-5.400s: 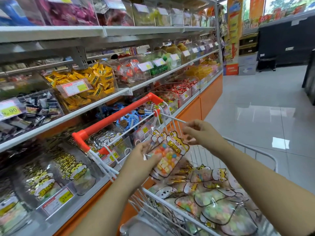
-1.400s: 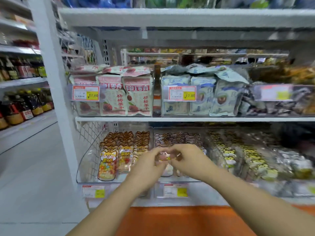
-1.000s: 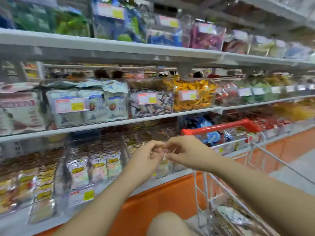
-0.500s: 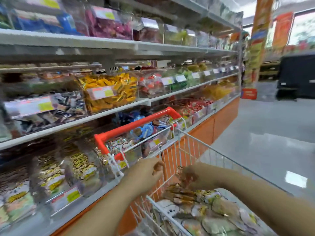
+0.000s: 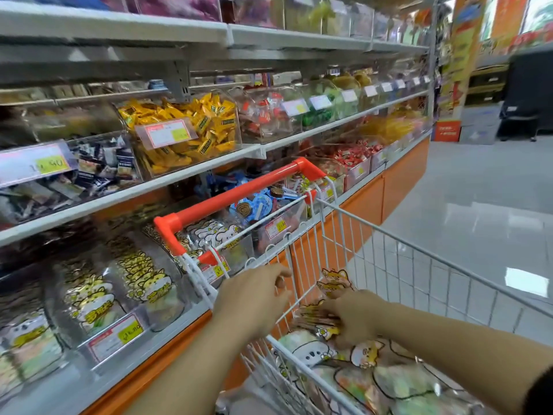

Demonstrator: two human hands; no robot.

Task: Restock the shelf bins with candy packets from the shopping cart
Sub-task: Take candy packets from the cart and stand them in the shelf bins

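A second ago both hands were up together at the shelf; now they are dropping back to the shopping cart (image 5: pixel 374 259), so I judge another fetch is beginning. The left hand (image 5: pixel 254 298) is hovering released over the cart's near end, holding nothing. The right hand (image 5: pixel 356 319) is digging among the candy packets (image 5: pixel 314 351) piled in the basket; whether it is grasping one, I cannot tell. The low shelf bins (image 5: pixel 143 286) are waiting just beside the cart.

Left grip (image 5: pixel 254 298), right grip (image 5: pixel 356 319), forearms bare; dark sleeve (image 5: pixel 540 395) edge on right arm.
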